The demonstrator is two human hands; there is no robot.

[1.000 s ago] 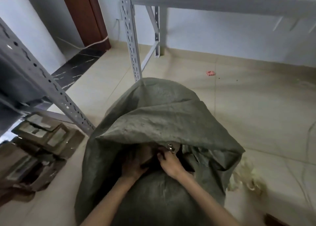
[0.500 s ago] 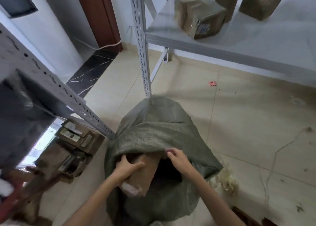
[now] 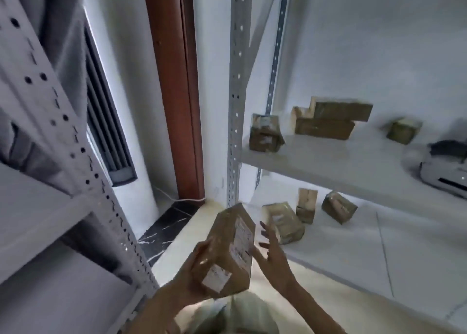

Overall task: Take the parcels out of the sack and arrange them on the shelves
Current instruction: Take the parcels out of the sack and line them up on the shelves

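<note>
A brown cardboard parcel (image 3: pixel 228 251) with white labels is raised in front of me, tilted. My left hand (image 3: pixel 188 275) grips its left and lower side, fingers curled round the edge. My right hand (image 3: pixel 274 255) is beside the parcel's right face with fingers spread and straight, touching or nearly touching it. The top of the grey-green sack (image 3: pixel 237 313) shows at the bottom edge, below the parcel. The white shelf unit on the right carries several parcels on its upper shelf (image 3: pixel 328 156) and three on its lower shelf (image 3: pixel 353 252).
A perforated grey upright (image 3: pixel 235 106) stands just behind the parcel. A second shelf unit (image 3: pixel 63 182) with grey bags fills the left side. A white device (image 3: pixel 444 174) sits at the right of the upper shelf. A brown door frame (image 3: pixel 177 93) and wall lie beyond.
The parcel has come out of the sack and been lifted up. My right hand has let go of the sack's rim and moved beside the parcel. The view has tilted up toward the shelves.
</note>
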